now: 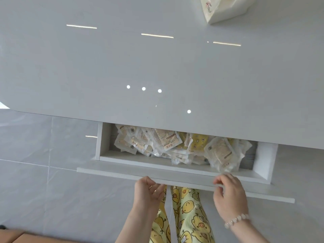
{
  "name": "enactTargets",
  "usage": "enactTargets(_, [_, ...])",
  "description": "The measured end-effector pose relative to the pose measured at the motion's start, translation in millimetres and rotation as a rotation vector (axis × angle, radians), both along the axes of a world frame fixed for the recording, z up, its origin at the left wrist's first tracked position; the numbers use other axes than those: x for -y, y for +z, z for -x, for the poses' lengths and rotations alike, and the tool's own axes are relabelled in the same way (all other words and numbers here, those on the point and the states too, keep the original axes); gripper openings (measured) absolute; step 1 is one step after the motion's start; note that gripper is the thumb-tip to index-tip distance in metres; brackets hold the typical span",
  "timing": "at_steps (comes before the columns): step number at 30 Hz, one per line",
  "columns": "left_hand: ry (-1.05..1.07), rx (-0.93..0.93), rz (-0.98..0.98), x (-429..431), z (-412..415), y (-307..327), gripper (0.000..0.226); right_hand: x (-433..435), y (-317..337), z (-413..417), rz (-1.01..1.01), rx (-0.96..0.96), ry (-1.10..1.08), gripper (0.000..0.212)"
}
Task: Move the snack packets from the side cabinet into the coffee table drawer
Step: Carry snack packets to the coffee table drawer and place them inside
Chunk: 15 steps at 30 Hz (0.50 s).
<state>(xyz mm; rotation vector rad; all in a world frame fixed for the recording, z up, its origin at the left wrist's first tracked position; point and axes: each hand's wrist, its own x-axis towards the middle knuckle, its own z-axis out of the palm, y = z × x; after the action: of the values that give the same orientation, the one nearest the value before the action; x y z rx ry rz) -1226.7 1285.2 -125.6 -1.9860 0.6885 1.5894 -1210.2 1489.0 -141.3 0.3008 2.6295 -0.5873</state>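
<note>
The coffee table drawer (175, 174) stands partly pulled out from under the glossy white table top (140, 67). Several clear and yellow snack packets (157, 142) lie heaped inside it. One clear packet (221, 153) leans up at the drawer's right side. My left hand (149, 190) is at the drawer's front edge, its fingers curled under the front panel. My right hand (228, 195), with a bead bracelet on its wrist, lies over the front panel with bent fingers, just below the leaning packet. Whether it pinches anything is blurred.
A white paper bag (226, 9) stands at the table's far right. Grey floor tiles (43, 172) lie to the left of the drawer. My legs in yellow chick-print trousers (189, 216) are right under the drawer front. A brown surface (17, 237) shows at bottom left.
</note>
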Motion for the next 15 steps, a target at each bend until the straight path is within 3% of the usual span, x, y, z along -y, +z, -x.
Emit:
enactTargets(2, [0.003,-0.021,0.017,0,10,1,0.024,-6,12,-17,-0.020,-0.051,0.040,0.016])
enactTargets(4, [0.004,-0.047,0.016,0,20,1,0.025,-6,17,-34,-0.001,-0.048,0.075,0.023])
enactTargets(8, [0.041,-0.136,-0.012,-2,41,-2,0.025,7,12,-41,0.047,0.203,-0.011,0.034])
enactTargets(9, [0.046,-0.170,-0.014,-3,45,-2,0.030,11,9,-33,0.106,0.358,-0.198,0.048])
enactTargets(11, [0.081,-0.237,-0.019,-4,54,-1,0.042,22,11,2,0.516,0.644,-0.785,0.074])
enactTargets(13, [0.127,-0.283,-0.028,-5,64,-2,0.050,25,14,42,0.861,0.593,-1.150,0.079])
enactTargets(15, [0.162,-0.308,-0.034,-7,73,-3,0.052,24,16,71,1.042,0.449,-1.355,0.073])
